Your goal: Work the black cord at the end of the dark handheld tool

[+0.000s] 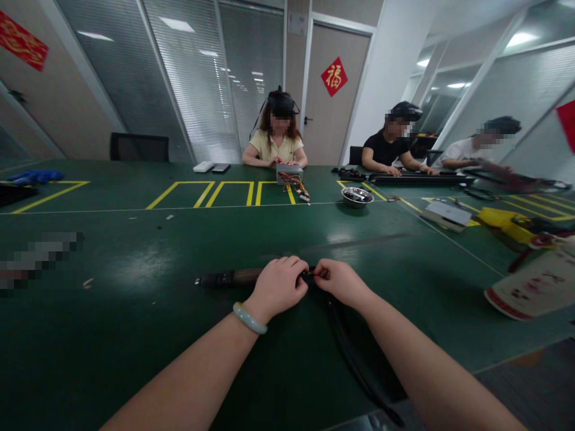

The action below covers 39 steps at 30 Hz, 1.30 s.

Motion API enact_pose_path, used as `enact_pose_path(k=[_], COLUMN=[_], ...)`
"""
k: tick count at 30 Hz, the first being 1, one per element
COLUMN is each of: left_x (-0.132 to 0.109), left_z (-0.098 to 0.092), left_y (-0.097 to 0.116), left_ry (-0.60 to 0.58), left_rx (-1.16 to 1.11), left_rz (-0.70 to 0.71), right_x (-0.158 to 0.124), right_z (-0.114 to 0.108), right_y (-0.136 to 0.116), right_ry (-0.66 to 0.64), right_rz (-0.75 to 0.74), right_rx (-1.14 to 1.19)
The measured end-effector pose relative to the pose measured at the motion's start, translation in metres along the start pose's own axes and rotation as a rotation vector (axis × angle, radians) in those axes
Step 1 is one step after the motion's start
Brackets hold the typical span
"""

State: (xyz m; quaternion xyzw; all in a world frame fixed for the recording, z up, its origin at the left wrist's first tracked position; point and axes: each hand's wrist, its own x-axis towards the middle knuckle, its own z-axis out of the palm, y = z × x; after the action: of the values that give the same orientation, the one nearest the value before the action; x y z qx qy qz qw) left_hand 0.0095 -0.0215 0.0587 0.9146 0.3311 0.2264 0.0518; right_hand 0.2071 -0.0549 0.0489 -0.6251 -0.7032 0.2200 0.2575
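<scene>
Dark rod [229, 278], apart from steel bowl [357, 196]

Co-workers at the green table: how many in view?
3. Person in yellow top straight across; person in black top further right; person in white top at far right. Others may sit out of frame.
</scene>
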Motion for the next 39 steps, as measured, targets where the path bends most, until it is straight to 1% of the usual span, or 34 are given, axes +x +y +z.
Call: enact_pose_path(k=[9, 14, 20, 27, 39], left_x=[0.0005, 0.0003, 0.0007, 0.0045, 0.0043], left_z=[0.0013, 0.0028, 0.0049, 0.0074, 0.0057], left_y=[0.0005, -0.0017, -0.0043, -0.0005, -0.0024], left_ry=[0.009, 0.009, -0.012, -0.023, -0.039], left_rx=[0.001, 0.007, 0.034, 0.098, 0.014], left_rz=[-0.006, 0.005, 0.015, -0.012, 0.009], right_x=[0.0001, 0.0013, 0.0016, 0.0008, -0.0001], right_z=[0.0017, 0.0018, 0.0025, 0.0021, 0.001], right_y=[0.0029, 0.0035, 0.0029, 0.0018, -0.0022], right_ry=[-0.015, -0.003, 0.009, -0.019, -0.017], right_rz=[0.009, 0.006, 0.0, 0.009, 0.021], right_rx=[0.026, -0.012, -0.03, -0.01, -0.002])
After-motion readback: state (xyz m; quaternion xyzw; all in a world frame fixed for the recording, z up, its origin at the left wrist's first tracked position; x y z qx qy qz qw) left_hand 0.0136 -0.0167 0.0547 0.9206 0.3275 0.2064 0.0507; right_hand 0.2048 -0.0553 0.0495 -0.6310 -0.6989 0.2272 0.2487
